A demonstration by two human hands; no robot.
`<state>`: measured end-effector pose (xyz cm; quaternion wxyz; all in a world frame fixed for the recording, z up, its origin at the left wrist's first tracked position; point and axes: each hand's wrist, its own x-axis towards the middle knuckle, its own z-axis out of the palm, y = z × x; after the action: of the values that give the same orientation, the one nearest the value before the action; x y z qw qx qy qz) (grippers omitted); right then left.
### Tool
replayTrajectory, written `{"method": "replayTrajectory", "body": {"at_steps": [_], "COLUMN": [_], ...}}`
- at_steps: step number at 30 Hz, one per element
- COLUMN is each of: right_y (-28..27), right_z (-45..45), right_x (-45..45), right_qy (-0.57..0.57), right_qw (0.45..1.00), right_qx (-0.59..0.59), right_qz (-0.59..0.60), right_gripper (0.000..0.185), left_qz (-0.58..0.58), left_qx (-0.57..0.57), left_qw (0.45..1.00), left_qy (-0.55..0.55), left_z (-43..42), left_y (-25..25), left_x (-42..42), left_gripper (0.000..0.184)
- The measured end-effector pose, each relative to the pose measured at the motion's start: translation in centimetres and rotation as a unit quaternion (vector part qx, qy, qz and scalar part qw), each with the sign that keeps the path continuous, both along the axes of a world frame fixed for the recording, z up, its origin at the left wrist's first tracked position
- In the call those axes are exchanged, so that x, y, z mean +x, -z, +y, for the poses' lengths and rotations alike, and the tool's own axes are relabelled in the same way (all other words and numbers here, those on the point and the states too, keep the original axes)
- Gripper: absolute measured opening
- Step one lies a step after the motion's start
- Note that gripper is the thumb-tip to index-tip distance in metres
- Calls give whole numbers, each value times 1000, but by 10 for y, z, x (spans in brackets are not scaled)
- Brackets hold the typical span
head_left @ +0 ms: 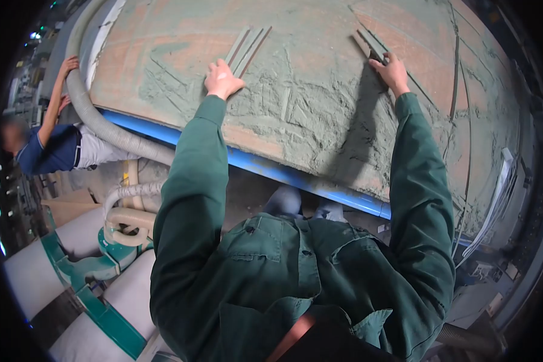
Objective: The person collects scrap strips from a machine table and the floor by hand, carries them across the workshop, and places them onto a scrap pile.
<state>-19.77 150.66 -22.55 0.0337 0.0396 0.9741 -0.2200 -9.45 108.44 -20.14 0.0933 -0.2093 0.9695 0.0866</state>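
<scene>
My left hand (223,81) is closed around the near ends of several thin, flat grey strips (247,51) with brownish edges. They fan slightly apart and point away from me over the dusty board (181,72). Farther right, my right hand (393,73) pinches a smaller bunch of similar strips (374,45) between thumb and fingers. Its palm side and part of those strips are in shadow. Thick grey-green dust (295,114) lies on the board between both hands, heaped in ridges.
A ribbed hose (111,137) curves along the board's left side, where a person (54,136) in a blue shirt reaches up to it. A blue rail (271,171) runs under the near edge. White bags on a green machine (81,271) stand lower left; cables (492,199) hang right.
</scene>
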Motion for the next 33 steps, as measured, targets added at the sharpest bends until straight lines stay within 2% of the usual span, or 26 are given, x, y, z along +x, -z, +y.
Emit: {"method": "replayTrajectory", "body": {"at_steps": [1, 2, 5, 9, 12, 14, 15, 16, 17, 18, 19, 20, 21, 22, 23, 24, 25, 26, 27, 28, 30, 31, 32, 33], "right_y": [8, 12, 13, 2, 7, -2, -10, -20, -24, -36, -35, -65, -80, -43, -58, -46, -52, -15, -23, -41, -59, -62, -65, -71], "right_z": [-4, -5, -12, -25, -28, -38, -41, -43, -52, -60, -67, -76, -91, -98, -99, -104, -107, -117, -126, -114, -88, -70, -58, -51], "right_x": [2, 0, -1, -2, 0, 12, 24, 37, 53, 72, 86, 107, 129, 139, 153, 168, 170, 180, 203, 214, 238, 249, 262, 278], "right_qy": [10, 9, -7, -4, -11, -7, 5, 48, 81, 90, 86, 83, 107, 103, 100, 0, -176, -98, 110, 145, 147, 112, 121, 125], "right_qw": [998, 998, 997, 998, 999, 995, 979, 923, 881, 845, 825, 820, 780, 735, 740, 813, 959, 933, 852, 862, 850, 848, 845, 879], "right_qx": [31, 30, 27, 32, 15, -97, -202, -355, -441, -499, -524, -499, -561, -634, -610, -548, -186, -344, -510, -486, -504, -517, -521, -460], "right_qz": [49, 45, 68, 61, 51, 16, -41, -140, -151, -166, -192, -267, -254, -217, -263, -195, -123, -24, 38, 3, 38, 20, 22, 20], "right_gripper": [50, 50, 35, 35, 32, 30, 26, 23, 20, 21, 22, 24, 26, 33, 29, 28, 30, 35, 37, 47, 57, 76, 76, 83], "left_qz": [28, 40, 41, 66, 44, 37, 29, 18, 4, 60, 68, 59, 125, 57, 0, -34, -73, -66, -80, -148, -147, -158, -171, -183], "left_qx": [-32, -51, -27, -24, -28, -2, 27, 94, 160, 322, 484, 635, 717, 732, 781, 783, 809, 809, 822, 847, 870, 866, 859, 854], "left_qw": [999, 998, 999, 997, 997, 999, 999, 995, 987, 944, 871, 769, 686, 675, 619, 615, 581, 583, 559, 498, 456, 465, 475, 481], "left_qy": [7, 15, 14, 43, 51, 37, 21, 0, -19, -49, -49, -39, -7, -71, -87, -85, -47, -45, -71, -108, -114, -96, -88, -72], "left_z": [2, 3, -3, -8, -10, -10, -8, -9, -12, -14, -11, -3, -2, 37, 46, 84, 116, 140, 158, 163, 207, 221, 233, 242], "left_y": [4, 6, 5, 3, 4, -1, -4, -5, -4, 13, 16, 20, 50, 19, 41, 17, -2, 5, 12, 29, 9, 13, 18, 23], "left_x": [0, 1, -3, -5, -8, -7, -8, -8, -6, -1, 7, 19, 36, 43, 45, 59, 72, 81, 89, 92, 115, 125, 132, 140], "left_gripper": [68, 62, 60, 53, 56, 57, 58, 61, 64, 59, 52, 44, 26, 20, 19, 31, 44, 52, 52, 50, 53, 59, 61, 63]}}
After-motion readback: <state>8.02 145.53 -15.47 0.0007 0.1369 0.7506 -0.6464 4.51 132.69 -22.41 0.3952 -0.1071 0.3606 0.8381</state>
